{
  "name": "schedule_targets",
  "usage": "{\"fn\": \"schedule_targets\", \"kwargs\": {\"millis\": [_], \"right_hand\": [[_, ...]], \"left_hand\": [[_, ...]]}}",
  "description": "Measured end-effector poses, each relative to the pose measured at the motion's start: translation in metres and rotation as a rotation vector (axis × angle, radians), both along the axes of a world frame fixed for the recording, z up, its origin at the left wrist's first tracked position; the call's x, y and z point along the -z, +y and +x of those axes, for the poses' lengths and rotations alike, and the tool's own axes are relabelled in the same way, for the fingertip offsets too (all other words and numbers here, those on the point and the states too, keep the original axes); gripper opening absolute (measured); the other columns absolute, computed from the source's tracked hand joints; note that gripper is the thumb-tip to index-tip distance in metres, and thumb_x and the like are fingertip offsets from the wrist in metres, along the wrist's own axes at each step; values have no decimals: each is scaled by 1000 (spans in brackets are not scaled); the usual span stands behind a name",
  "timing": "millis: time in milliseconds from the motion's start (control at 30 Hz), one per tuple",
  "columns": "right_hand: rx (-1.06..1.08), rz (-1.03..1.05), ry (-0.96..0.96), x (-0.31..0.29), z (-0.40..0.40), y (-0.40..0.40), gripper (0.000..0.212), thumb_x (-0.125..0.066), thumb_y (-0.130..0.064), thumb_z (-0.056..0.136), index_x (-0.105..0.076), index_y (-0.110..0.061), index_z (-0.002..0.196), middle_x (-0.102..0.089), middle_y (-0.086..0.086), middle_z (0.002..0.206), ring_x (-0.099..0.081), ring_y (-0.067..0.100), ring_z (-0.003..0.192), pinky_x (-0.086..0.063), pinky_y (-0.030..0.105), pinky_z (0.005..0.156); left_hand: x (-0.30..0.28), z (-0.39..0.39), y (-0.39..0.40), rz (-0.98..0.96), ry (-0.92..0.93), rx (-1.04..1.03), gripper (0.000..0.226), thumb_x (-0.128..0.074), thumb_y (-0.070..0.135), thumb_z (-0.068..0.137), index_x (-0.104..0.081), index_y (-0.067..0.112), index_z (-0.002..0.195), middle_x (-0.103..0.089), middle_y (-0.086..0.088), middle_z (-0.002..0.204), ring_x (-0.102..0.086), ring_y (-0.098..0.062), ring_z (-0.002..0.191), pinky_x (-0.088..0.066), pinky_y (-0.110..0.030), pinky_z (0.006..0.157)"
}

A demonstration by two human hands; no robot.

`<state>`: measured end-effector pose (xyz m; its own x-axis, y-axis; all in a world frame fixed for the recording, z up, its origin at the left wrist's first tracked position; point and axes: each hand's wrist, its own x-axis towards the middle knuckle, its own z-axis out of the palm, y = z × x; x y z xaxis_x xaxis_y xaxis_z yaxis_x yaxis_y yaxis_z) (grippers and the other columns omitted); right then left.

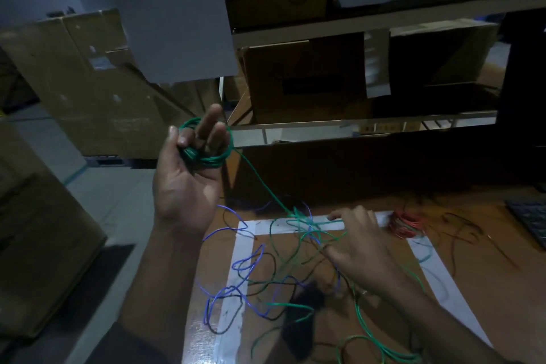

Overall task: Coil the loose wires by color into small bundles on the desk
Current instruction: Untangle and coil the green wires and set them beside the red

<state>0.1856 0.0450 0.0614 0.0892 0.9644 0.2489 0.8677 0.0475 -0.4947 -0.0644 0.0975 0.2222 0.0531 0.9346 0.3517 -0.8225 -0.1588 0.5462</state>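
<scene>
1. Cardboard boxes (82, 80) and metal shelving (369, 23) fill the dim room behind the work; a printed sheet of paper (174, 12) hangs at upper left, and a keyboard corner (531, 221) shows at far right.
2. Brown desk top (472, 269) carries a rectangle marked in white tape (242, 248), with the loose wires lying over and around it.
3. Tangle of wires (266, 284): green, blue and black strands cross each other inside the tape outline. A finished red bundle (407, 224) sits just beside the tape's far right corner.
4. Left hand (189, 168) is raised off the desk, palm up, fingers curled round a green coil (209, 154) wound about them. One green strand (260, 183) runs from it down into the tangle.
5. Right hand (360, 248) rests low on the tangle, fingers bent among green strands; whether it pinches one I cannot tell.
6. Risk, as I judge it: pulling the strand tight could drag blue and black wires along with it, knot the pile, or slip loops off the left fingers.
</scene>
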Motion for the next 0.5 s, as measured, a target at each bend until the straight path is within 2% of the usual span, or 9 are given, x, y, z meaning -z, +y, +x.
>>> {"fn": "schedule_targets", "kwargs": {"millis": [33,100,133,200,233,300,367,433,500], "right_hand": [[-49,-39,5,-2,-2,-1,64,-61,-45,73,-51,-30,134,-42,-4,112,-44,20,112,-40,36,90],[-161,-61,88,-9,-7,-5,83,-65,-32,78,-34,-26,154,-37,-5,128,-36,17,126,-32,24,101],[-211,-37,140,-15,-11,-6,87,-66,-26,79,-29,-25,157,-34,-6,135,-32,13,130,-26,16,104],[-298,51,248,-29,-20,-10,85,-63,-22,77,-31,-23,156,-35,-7,142,-32,8,134,-19,5,107],[-340,84,308,-36,-25,-12,80,-61,-21,78,-36,-24,154,-37,-9,142,-34,5,135,-20,6,109],[-395,113,461,-49,-36,-17,65,-66,-25,86,-44,-28,148,-44,-17,141,-42,-3,133,-33,12,109],[-392,96,577,-56,-46,-16,59,-76,-32,88,-51,-34,142,-54,-23,133,-55,-6,118,-46,13,96],[-358,105,447,-53,-51,-8,48,-78,-35,87,-57,-46,129,-65,-24,114,-62,-6,94,-53,21,83],[-328,92,351,-45,-50,-1,33,-73,-27,88,-63,-52,108,-69,-19,96,-64,-2,83,-57,35,75]], "left_hand": [[0,5,-3,-1,28,12,38,-31,30,111,-42,20,76,-78,-14,109,-76,-18,94,-58,-29,92],[1,16,-10,-11,86,34,39,-29,31,111,-42,20,76,-78,-14,109,-75,-18,95,-59,-28,92],[2,20,-13,-17,115,46,41,-29,31,111,-43,20,75,-78,-15,109,-75,-18,93,-59,-28,91],[4,28,-17,-23,165,84,46,-29,33,111,-48,21,71,-78,-15,110,-75,-17,87,-59,-28,90],[4,31,-19,-19,190,103,47,-28,33,111,-49,22,71,-77,-14,110,-74,-16,86,-58,-29,91],[5,36,-23,5,241,138,44,-27,33,112,-47,21,74,-77,-14,111,-73,-16,84,-56,-30,92],[5,41,-27,41,269,178,41,-26,33,111,-45,20,77,-77,-13,109,-73,-17,84,-55,-30,90],[3,45,-30,67,277,222,40,-27,34,111,-45,19,78,-77,-13,109,-72,-17,83,-55,-30,88],[1,44,-31,84,269,230,40,-27,34,111,-45,19,79,-77,-14,110,-71,-17,84,-55,-31,89]]}}
